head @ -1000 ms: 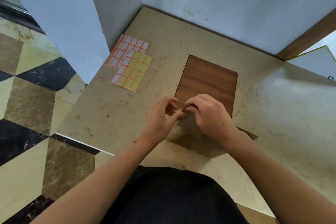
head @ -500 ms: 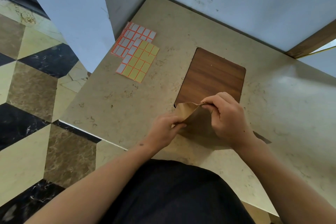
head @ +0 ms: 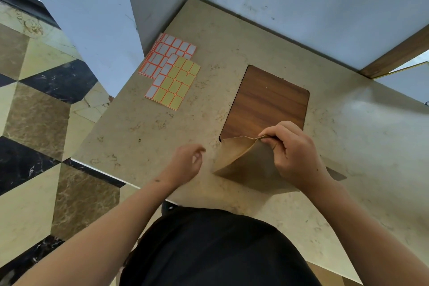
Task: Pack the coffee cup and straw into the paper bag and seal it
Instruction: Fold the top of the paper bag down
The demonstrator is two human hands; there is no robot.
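Note:
A brown paper bag (head: 243,160) stands on the beige stone table (head: 144,127), right in front of me. My right hand (head: 292,153) pinches its folded top edge from the right side. My left hand (head: 186,163) hovers just left of the bag, apart from it, fingers loosely spread and holding nothing. No coffee cup or straw is visible; the bag's inside is hidden.
Two sheets of sticker labels (head: 171,72), white and yellow with orange borders, lie at the table's far left. A wooden inlay panel (head: 267,102) sits behind the bag. Grey walls close the back; the table's left edge drops to a patterned floor.
My left hand has let go of the bag's top and pulled back to the left. My right hand keeps hold of the top, and the bag now stands taller.

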